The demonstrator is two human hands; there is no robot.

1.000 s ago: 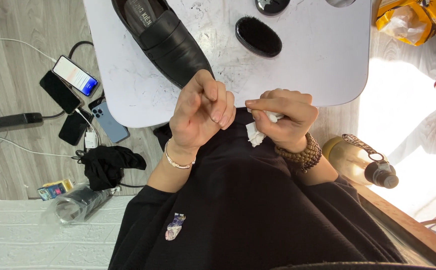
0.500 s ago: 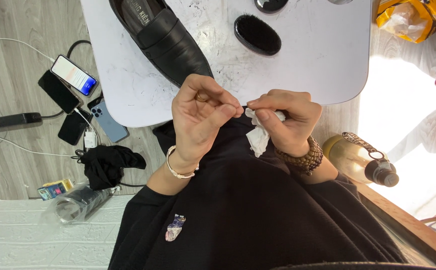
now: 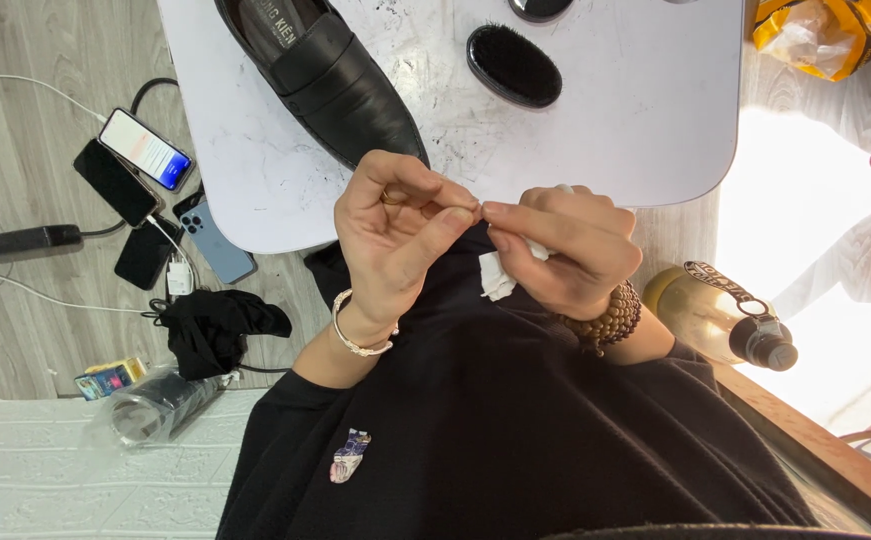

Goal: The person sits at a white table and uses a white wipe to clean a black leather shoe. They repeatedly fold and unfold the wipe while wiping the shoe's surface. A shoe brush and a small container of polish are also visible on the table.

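Black garment (image 3: 515, 440) nearest the camera, small patterned patch (image 3: 349, 455) on the front. Above it, both hands meeting over the lap at the tabletop's near edge.

Left hand (image 3: 395, 235): silver bangle (image 3: 355, 335) at the wrist, ring on one finger, thumb and forefinger pinched nearly closed, tips meeting the right hand's fingertips. Looks like a corner of the white cloth (image 3: 500, 272) caught in that pinch, but too small to confirm.

Right hand (image 3: 560, 250): wooden bead bracelet (image 3: 605, 320), fingers curled shut around the bunched cloth, white folds showing below the fingers and at the knuckles. Cloth held in the air between the hands, not touching the shoe.

Beyond the hands, white tabletop (image 3: 635, 120), scuffed with dark marks. Black loafer (image 3: 330, 75) lying on it, toe pointing at the left hand, untouched. Oval black brush (image 3: 513, 65) well right of the shoe, bristles up, idle. Edge of a dark round tin (image 3: 538, 8) at the far rim.

Judgement on progress: cloth being readied, seemingly wrapped or straightened around fingers; no cloth contact with the leather at this moment, so wiping or buffing not under way.

Floor left: phones (image 3: 145, 150) on cables, black rag (image 3: 220, 325), clear jar (image 3: 155, 405). Floor right: gold bottle (image 3: 715, 320), yellow bag (image 3: 820, 35).
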